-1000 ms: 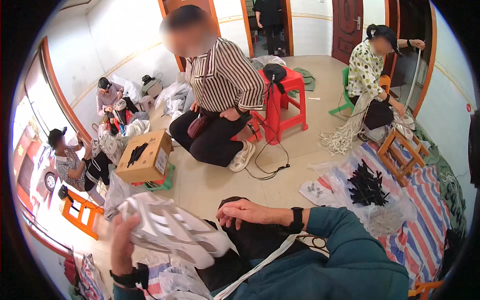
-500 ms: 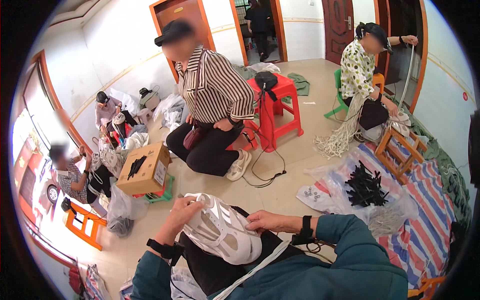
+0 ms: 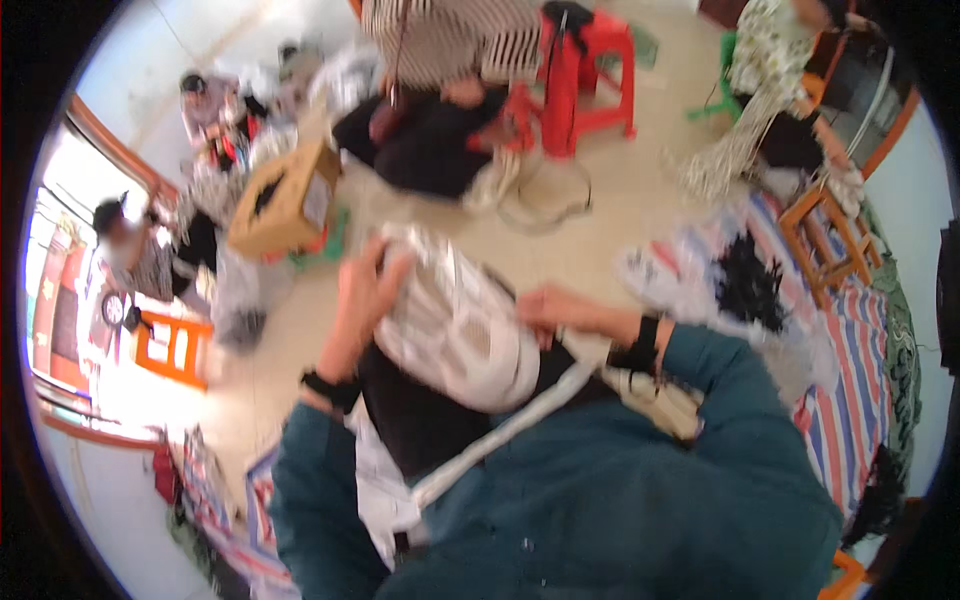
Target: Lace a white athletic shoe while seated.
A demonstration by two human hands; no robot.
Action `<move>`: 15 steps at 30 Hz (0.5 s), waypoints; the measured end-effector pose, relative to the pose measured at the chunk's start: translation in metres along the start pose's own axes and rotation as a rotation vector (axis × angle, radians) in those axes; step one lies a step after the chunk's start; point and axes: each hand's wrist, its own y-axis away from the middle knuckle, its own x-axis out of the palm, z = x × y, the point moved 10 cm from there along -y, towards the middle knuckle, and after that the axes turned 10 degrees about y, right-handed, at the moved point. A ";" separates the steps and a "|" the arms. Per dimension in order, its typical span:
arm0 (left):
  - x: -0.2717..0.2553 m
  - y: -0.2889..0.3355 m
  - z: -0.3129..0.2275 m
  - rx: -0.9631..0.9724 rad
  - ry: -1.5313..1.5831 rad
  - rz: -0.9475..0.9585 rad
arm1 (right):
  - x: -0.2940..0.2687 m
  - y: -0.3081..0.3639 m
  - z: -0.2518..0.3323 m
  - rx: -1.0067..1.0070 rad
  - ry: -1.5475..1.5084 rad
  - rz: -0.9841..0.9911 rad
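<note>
We note a pale tiled floor [image 3: 620, 210] filling most of the head view, motion-blurred throughout. On its right side lies one striped mat [image 3: 850, 400] in blue, red and white, carrying one heap of dark strands [image 3: 748, 285].

Three other people sit on the floor or on low seats: one in a striped top [image 3: 440, 40] at top centre, one at the left wall [image 3: 130, 250], one at upper right beside a pile of pale cords [image 3: 735, 150]. A possible fourth at upper left is too blurred to confirm.

Seating counted: one red plastic stool [image 3: 590, 70], one orange stool [image 3: 172, 345] at left, one wooden stool [image 3: 830, 240] at right.

Containers: one cardboard box [image 3: 285, 200], tilted, left of centre, with a dark oval opening in its top face; something dark shows inside, kind not resolvable.

On our lap, against dark cloth, rests one white openwork woven piece [image 3: 455, 325], rounded, ribbed with slots. A white strap [image 3: 500, 435] runs from its lower edge down across our teal top.

Left hand [image 3: 365, 295]: fingers curled over the piece's upper left edge, gripping it. Right hand [image 3: 550, 308]: closed loosely at the piece's right edge, touching it; whether it pinches a strand we cannot tell. Each wrist carries one dark band.
</note>
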 end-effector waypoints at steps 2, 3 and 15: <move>0.003 0.003 0.000 0.055 0.039 -0.057 | 0.002 0.002 -0.005 0.067 0.010 0.019; 0.003 0.005 -0.001 0.082 0.047 -0.069 | 0.003 0.004 -0.002 0.050 0.010 0.033; 0.021 0.010 -0.006 0.092 0.089 -0.126 | 0.003 0.021 -0.003 0.195 0.115 0.109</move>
